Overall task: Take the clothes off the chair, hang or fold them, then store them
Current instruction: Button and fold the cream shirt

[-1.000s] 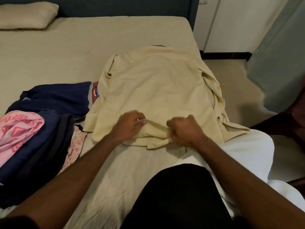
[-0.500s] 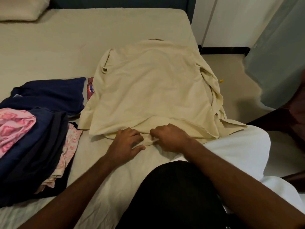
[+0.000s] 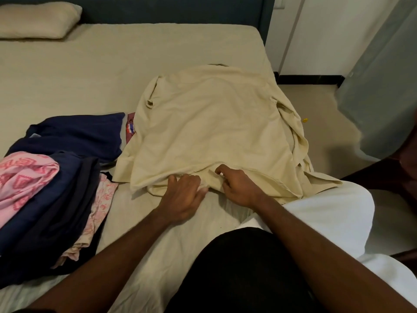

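- Cream shirt [image 3: 209, 132] spread flat on bed [image 3: 90, 71], near its right edge.
- Left hand [image 3: 184, 197] at shirt's near hem, fingers curled onto the fabric edge, pinching it.
- Right hand [image 3: 239, 188] just beside, gripping the same hem.
- Stack of navy and pink clothes [image 3: 45, 188] on bed, left.
- Pillow [image 3: 36, 20] far left.

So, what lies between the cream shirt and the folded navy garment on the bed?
In the head view, a small reddish cloth with a striped label peeks out between the cream shirt and the navy garment, partly hidden under the shirt's edge.
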